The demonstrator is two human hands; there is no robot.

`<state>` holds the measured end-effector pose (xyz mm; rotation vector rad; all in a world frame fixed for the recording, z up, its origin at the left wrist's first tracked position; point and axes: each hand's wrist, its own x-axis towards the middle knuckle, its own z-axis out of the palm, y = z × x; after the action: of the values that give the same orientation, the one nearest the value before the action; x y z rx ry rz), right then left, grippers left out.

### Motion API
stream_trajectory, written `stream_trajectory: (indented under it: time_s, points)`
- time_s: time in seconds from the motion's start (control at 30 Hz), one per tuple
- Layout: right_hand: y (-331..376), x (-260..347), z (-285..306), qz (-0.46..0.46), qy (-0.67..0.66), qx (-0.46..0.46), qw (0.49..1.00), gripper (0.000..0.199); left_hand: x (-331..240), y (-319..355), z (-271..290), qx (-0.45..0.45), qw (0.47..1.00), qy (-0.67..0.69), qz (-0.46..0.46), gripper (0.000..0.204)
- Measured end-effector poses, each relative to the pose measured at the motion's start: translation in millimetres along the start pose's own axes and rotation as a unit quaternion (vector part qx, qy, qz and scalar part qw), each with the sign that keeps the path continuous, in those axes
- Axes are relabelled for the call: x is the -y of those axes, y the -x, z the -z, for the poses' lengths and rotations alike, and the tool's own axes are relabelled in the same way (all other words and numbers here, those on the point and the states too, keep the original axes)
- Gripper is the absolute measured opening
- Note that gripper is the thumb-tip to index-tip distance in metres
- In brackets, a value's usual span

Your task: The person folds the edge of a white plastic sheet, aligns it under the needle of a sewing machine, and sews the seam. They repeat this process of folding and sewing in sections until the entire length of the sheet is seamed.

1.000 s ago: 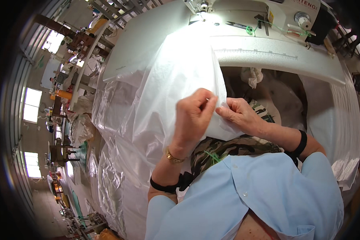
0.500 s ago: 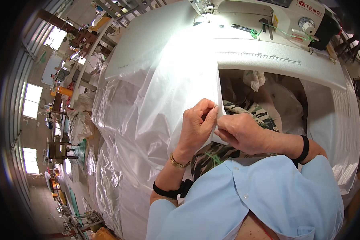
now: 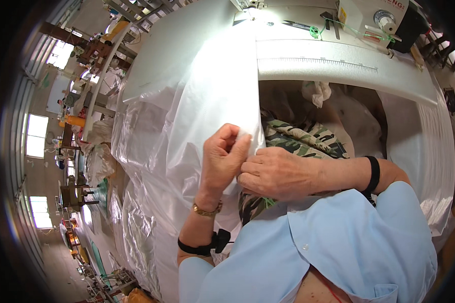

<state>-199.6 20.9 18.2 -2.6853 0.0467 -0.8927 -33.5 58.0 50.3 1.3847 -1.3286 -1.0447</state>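
Observation:
A shiny white translucent plastic sheet (image 3: 187,146) runs from the bright spot under the sewing machine's needle down over the table edge to my hands. Its right edge is pinched between thumb and fingers of my left hand (image 3: 225,156), which wears a gold watch. Just beside it, slightly nearer to me, my right hand (image 3: 275,172) is closed on the same edge, its fingers curled and partly hidden. The two hands are almost touching, above my camouflage-clad lap (image 3: 298,139).
The sewing machine (image 3: 371,22) stands at the far right, with green thread (image 3: 315,32) and small tools on its bed. A ruler scale (image 3: 333,61) runs along the table's front edge. Stacked white sheets (image 3: 429,151) hang at the right. Other machines line the left.
Both hands have moved left along with the sheet's edge. My right hand has turned and curled in closer to my left. The whole view has shifted slightly.

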Motion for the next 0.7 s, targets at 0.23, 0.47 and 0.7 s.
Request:
stream_trajectory:
  time_s: [0.23,0.47,0.7]
  points:
    - [-13,-57,-58,-0.361,-0.233,-0.277,0.859,0.053,-54,-22,67,-0.050,0.969,-0.221,-0.096,0.005]
    - [-193,-72,-52,0.006,-0.352,0.040,0.935,0.048,-148,-51,75,0.080,0.794,-0.548,-0.252,0.009]
    - [-114,-87,-116,-0.058,-0.374,0.152,0.913,0.038,-59,-20,52,0.174,0.762,-0.568,-0.259,0.005]
